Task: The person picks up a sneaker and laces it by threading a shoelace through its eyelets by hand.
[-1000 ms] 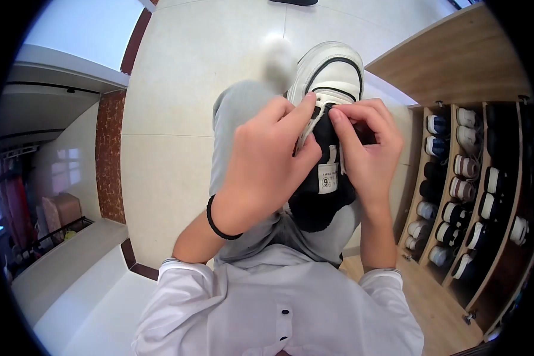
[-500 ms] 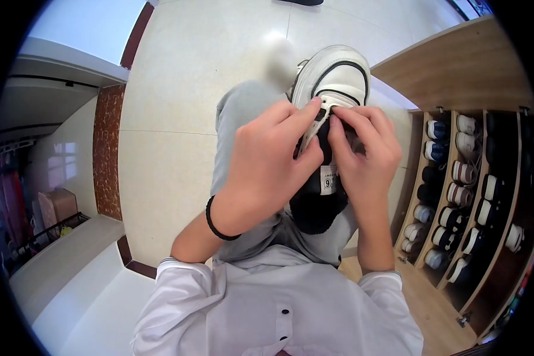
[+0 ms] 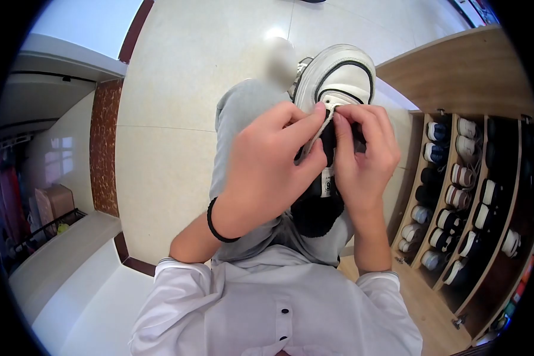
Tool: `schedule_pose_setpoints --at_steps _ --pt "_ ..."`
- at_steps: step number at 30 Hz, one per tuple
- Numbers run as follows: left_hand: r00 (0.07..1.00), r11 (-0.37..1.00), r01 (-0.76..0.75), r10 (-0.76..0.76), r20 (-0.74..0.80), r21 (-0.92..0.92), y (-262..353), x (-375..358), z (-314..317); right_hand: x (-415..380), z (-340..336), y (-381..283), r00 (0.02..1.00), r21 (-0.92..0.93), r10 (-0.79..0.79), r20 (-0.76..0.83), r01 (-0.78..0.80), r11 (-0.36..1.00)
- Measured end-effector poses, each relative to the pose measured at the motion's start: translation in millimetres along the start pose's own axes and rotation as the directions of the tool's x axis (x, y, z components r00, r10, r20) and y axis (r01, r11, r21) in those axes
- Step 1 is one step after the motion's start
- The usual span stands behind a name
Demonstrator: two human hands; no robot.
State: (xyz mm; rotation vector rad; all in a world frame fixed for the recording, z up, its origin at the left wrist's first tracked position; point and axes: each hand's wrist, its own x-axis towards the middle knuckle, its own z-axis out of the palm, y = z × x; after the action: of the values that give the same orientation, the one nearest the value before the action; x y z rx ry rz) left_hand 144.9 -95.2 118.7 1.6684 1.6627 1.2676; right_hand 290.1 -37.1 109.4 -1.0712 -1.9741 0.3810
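A white sneaker with black trim lies over my lap, toe pointing away from me. Its black tongue with a white label shows between my hands. My left hand, with a black band at the wrist, is closed on the eyelet edge of the sneaker. Opposite it, the thumb and fingers of my right hand are pinched together at the lowest eyelets. Whatever small thing is between those right fingertips is hidden. Part of a laced shoe shows beside the sneaker's toe.
On the right stands an open wooden shoe cabinet with several rows of shoes, its door swung out at the top. Pale floor tiles lie to the left. My grey trouser leg is under the left forearm.
The view has shifted slightly. The sneaker's toe has moved a little right, and my right hand has turned inward, covering more of the label. Both hands stay at the eyelets.
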Motion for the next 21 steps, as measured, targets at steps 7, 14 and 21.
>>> schedule_pose_setpoints --at_steps 7,14,21 --pt "1.000 1.000 -0.010 0.010 0.004 -0.029 -1.7 -1.4 -0.1 5.9 7.0 2.0 0.992 -0.115 -0.115 -0.047 0.109 0.987" --pt "0.999 0.999 0.005 -0.003 0.046 -0.042 -5.0 7.7 -1.9 4.2 0.4 4.9 0.994 -0.115 -0.099 -0.043 0.093 0.989" --pt "0.996 1.000 -0.014 0.012 0.085 0.019 -4.0 11.3 -3.0 8.9 -15.7 1.1 0.995 -0.092 -0.050 0.086 0.058 0.994"
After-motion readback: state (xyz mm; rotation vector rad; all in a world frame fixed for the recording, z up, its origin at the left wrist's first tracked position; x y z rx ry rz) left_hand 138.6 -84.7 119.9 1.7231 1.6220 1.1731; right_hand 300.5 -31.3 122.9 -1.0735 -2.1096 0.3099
